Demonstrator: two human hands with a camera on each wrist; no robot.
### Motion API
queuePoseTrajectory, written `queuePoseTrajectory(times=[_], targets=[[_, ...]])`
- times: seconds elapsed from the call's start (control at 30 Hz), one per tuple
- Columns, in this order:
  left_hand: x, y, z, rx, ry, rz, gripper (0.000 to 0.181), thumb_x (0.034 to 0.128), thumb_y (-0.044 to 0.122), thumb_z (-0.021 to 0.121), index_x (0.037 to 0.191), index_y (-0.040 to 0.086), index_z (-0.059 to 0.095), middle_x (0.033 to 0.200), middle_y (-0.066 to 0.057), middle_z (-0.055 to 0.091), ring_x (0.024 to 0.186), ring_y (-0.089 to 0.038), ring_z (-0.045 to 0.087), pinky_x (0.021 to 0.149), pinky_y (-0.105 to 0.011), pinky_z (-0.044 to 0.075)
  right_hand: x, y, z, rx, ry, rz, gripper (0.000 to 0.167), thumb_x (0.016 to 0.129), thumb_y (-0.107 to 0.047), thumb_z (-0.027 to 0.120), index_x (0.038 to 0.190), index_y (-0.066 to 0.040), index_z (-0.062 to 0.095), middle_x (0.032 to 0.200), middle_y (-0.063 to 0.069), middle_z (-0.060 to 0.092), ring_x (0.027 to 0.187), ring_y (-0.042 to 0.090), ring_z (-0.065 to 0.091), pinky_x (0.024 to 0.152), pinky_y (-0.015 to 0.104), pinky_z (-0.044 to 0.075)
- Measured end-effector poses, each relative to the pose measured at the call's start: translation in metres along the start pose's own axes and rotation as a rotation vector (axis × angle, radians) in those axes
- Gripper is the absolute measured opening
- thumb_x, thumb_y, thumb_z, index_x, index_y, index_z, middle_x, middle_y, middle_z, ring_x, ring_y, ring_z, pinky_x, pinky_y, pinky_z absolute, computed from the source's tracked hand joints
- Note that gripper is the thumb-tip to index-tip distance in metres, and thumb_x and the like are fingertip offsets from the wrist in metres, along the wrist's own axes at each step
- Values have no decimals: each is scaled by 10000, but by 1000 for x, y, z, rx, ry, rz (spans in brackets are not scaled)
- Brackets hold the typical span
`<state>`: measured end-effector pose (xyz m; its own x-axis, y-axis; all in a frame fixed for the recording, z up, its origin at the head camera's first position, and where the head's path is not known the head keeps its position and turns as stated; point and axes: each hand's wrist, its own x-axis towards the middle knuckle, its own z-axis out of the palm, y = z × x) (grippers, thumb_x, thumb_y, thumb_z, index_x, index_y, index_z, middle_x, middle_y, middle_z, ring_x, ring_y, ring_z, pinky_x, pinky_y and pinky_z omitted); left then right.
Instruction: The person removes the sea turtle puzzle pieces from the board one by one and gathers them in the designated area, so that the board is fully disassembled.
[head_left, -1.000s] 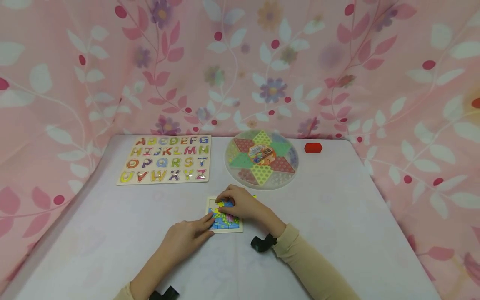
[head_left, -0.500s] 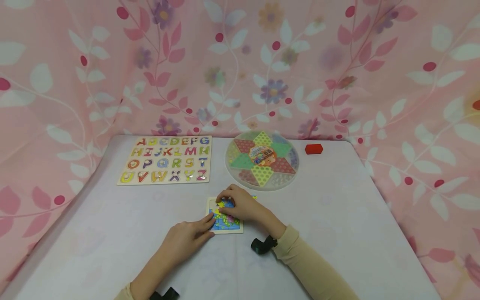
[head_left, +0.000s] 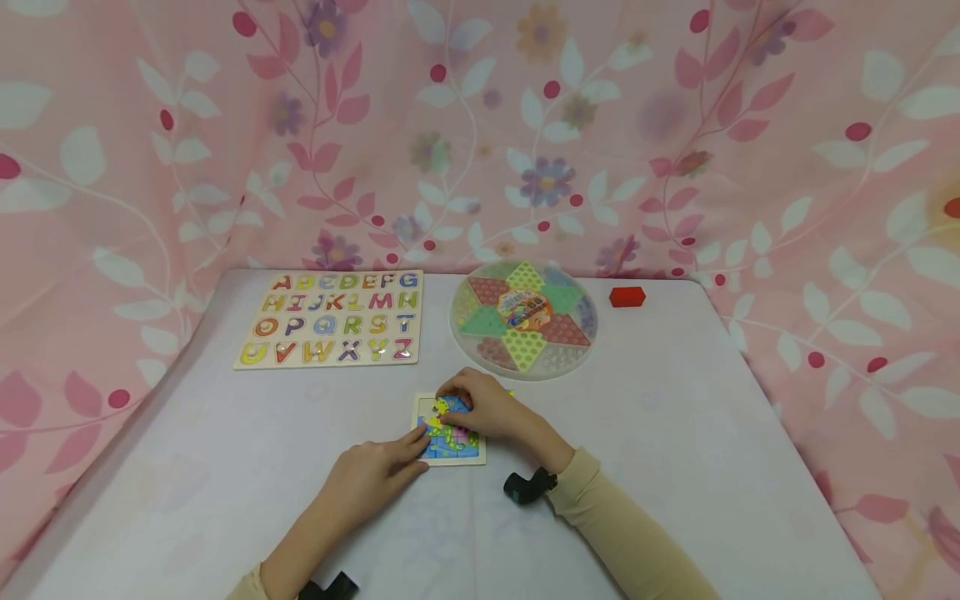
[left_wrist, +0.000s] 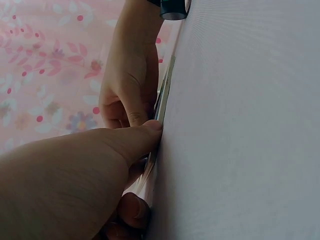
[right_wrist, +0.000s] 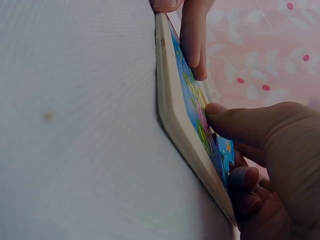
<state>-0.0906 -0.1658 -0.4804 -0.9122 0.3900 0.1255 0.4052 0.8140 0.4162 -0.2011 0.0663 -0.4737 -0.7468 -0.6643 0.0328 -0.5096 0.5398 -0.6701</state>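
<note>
A small square jigsaw puzzle (head_left: 459, 451) in a pale wooden frame lies on the white tabletop, mostly blue with yellow, green and pink parts. My left hand (head_left: 375, 471) holds its lower left corner, thumb at the near edge and fingertips on the left side. Over the upper part of the puzzle, my right hand (head_left: 487, 404) pinches a blue puzzle piece (right_wrist: 226, 150) with an orange star, tilted up from the board between thumb and fingers. The tray's bare upper left part shows pale. Behind the right hand a yellow bit (head_left: 511, 392) peeks out, mostly hidden.
A wooden alphabet puzzle board (head_left: 330, 321) lies at the back left. Beside it is a round clear Chinese checkers set (head_left: 523, 321). A red hexagonal block (head_left: 627, 297) sits at the back right. A pink floral curtain (head_left: 480, 133) hangs behind the table.
My right hand has shifted very slightly right, and more of the yellow figure on the puzzle shows under its fingers. The left hand stays where it was.
</note>
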Motion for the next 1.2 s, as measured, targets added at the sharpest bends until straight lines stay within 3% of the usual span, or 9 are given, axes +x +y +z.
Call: queuePoseTrajectory(times=[0.53, 0.87, 1.2], targets=[[0, -1, 0, 11, -2, 11, 395, 990, 362, 761, 1354, 208, 751, 1419, 72, 682, 1083, -227, 761, 778, -393, 600, 0, 10, -6, 48, -2, -109, 290, 954, -243, 826, 1203, -109, 763, 932, -21, 644, 726, 53, 476, 693, 229, 416], [0, -1, 0, 22, -2, 8, 400, 987, 368, 762, 1358, 217, 750, 1426, 87, 675, 1085, -226, 762, 784, -399, 594, -1, 18, -11, 91, -55, -193, 286, 950, -191, 827, 1221, -112, 775, 1049, -27, 701, 787, 87, 534, 733, 224, 445], [0, 0, 0, 9, -11, -9, 398, 991, 373, 758, 1361, 227, 747, 1430, 92, 672, 1083, -235, 762, 777, -397, 596, -4, 9, -17, 87, 3, -138, 285, 932, -236, 848, 1184, -114, 790, 1016, -24, 713, 772, 78, 527, 715, 235, 447]])
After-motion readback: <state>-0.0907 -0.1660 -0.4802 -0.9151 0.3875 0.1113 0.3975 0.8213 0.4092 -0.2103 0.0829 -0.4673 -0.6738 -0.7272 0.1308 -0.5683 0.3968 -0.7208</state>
